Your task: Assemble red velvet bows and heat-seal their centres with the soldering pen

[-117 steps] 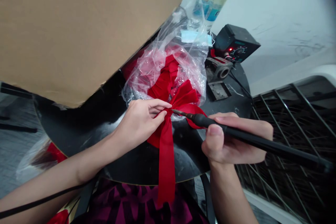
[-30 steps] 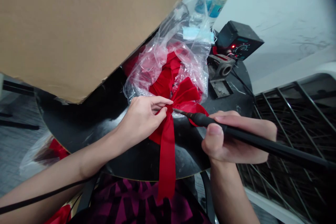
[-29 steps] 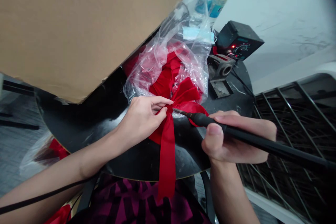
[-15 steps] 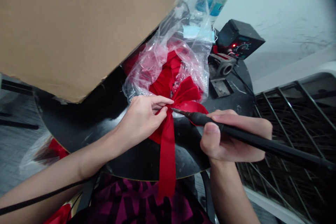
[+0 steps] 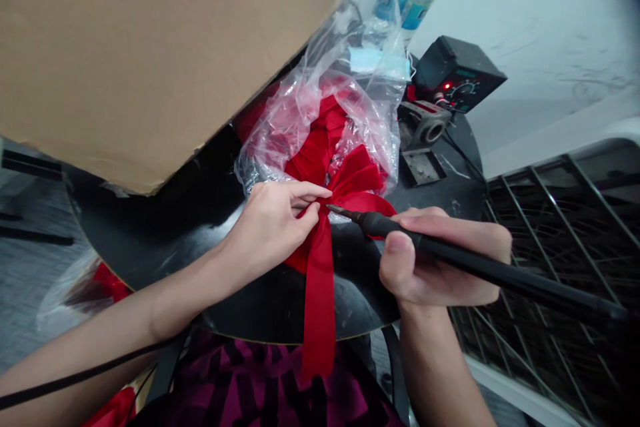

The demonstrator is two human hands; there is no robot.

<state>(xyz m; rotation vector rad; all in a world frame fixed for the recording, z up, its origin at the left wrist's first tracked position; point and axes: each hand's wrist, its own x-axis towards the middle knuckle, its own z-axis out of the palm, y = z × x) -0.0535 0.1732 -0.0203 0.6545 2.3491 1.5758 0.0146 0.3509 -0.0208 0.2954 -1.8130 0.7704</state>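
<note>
Round black table here, our red ribbon bow lying on a plastic bag, its long tail hanging toward us.
Left hand pinches the knot; right hand grips a soldering iron, tip right by the knot.

L hand pinching red ribbon bow at knot. R hand w/ soldering iron, tip at knot, over black table.
</note>
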